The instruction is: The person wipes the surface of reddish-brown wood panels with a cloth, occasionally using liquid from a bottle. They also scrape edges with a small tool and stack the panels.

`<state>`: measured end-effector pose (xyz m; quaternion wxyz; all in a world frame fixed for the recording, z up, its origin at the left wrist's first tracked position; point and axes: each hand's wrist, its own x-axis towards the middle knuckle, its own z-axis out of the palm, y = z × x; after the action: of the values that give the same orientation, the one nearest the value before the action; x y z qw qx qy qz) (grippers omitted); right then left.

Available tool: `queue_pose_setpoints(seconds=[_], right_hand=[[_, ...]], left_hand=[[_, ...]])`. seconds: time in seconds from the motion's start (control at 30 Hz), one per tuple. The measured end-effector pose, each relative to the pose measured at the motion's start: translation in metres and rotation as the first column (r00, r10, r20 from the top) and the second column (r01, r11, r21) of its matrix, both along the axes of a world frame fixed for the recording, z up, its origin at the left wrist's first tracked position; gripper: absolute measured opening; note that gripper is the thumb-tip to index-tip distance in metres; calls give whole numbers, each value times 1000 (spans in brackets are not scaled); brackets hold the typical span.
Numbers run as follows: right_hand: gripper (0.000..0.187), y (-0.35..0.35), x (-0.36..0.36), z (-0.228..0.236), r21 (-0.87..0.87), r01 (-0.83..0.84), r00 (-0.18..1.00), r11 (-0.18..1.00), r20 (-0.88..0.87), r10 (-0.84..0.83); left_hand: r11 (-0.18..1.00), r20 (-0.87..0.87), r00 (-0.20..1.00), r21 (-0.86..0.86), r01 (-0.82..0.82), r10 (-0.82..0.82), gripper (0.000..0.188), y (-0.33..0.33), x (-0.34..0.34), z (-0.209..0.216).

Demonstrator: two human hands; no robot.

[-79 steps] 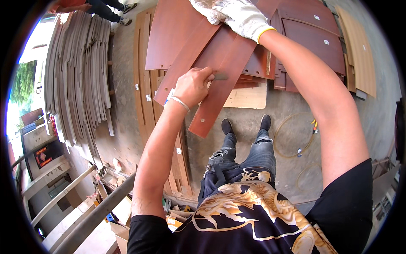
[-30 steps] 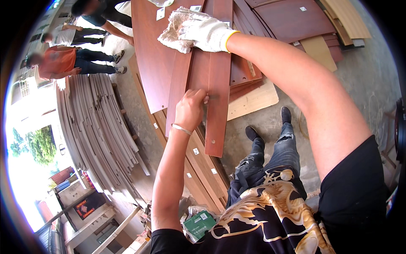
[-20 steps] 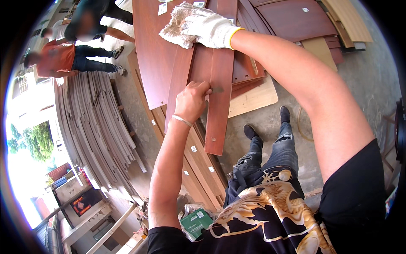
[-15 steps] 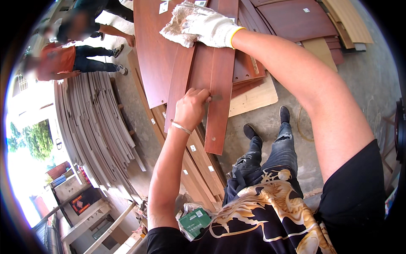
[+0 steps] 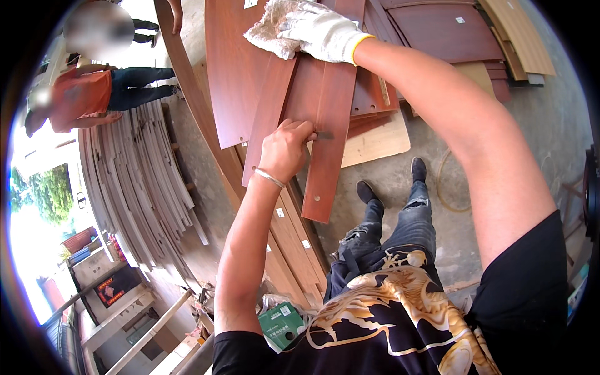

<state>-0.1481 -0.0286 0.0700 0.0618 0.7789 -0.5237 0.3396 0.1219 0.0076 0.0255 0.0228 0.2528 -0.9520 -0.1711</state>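
My right hand (image 5: 328, 34), in a white knit glove with a yellow cuff, presses a crumpled whitish rag (image 5: 270, 34) onto reddish-brown wood boards. My bare left hand (image 5: 287, 147) is closed over a narrow reddish-brown board (image 5: 328, 175) with a hole near its near end. By its fingertips a small dark grey flat patch shows against the board; whether it is a thin tool in the fingers or a mark on the wood, I cannot tell. Left of this board lies a second narrow board (image 5: 265, 125), partly under my left hand.
Long brown planks (image 5: 290, 244) lie below the boards. Stacked panels (image 5: 437, 31) stand at far right, grey strips (image 5: 134, 181) at left. A green box (image 5: 281, 326) sits near my left elbow. A person in orange (image 5: 90, 94) and another person's hand (image 5: 177, 22) are at far left.
The rag and my gloved hand have shifted slightly right in view. My left hand has edged up and right. At far left, a long brown plank now shows beside another person's hand.
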Motion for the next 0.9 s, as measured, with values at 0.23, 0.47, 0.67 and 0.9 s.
queue_pose_setpoints(seconds=[0.23, 0.47, 0.67, 0.9], right_hand=[[25, -10, -7, -28, -212, -104, 991, 972, 56, 118], [25, -4, -1, -8, 4, -23, 997, 1000, -72, 24], [21, -6, -5, -17, -125, -46, 998, 991, -46, 41], [18, -12, -6, -25, -233, -90, 996, 968, -30, 85]], left_hand=[[996, 63, 994, 5, 92, -92, 9, 3, 15, 1], [998, -18, 998, -21, 54, -54, 9, 0, 9, 1], [994, 22, 994, 28, 107, -108, 3, 8, 22, 3], [992, 55, 992, 53, 115, -118, 6, 19, 41, 6]])
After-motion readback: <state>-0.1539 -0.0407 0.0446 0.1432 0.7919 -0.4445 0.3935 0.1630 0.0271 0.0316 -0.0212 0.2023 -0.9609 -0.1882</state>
